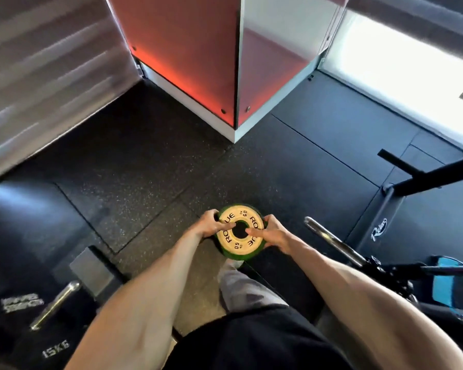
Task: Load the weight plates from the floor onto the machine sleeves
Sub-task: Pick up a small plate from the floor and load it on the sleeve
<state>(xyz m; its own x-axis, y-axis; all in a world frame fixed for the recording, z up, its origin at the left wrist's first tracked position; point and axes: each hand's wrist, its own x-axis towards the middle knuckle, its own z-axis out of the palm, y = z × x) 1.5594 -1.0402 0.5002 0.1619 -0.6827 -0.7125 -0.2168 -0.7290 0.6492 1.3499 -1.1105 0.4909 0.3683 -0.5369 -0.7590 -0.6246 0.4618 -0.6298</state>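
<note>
A small round weight plate [235, 245], cream face with black lettering and a green rim, is held flat in front of me above the dark floor. My left hand [208, 226] grips its left edge, thumb lying toward the centre hole. My right hand [271, 233] grips the right edge, thumb also near the hole. A chrome machine sleeve [332, 240] slants just right of the plate. A second chrome sleeve [54, 305] sticks out at the lower left, carrying a black plate [22, 329] marked 15KG.
Black rubber flooring [145, 169] spreads ahead. A red and white pillar corner [234, 129] stands straight ahead. A black machine frame [425, 180] with a blue part [443, 284] occupies the right side. My leg and shoe are below the plate.
</note>
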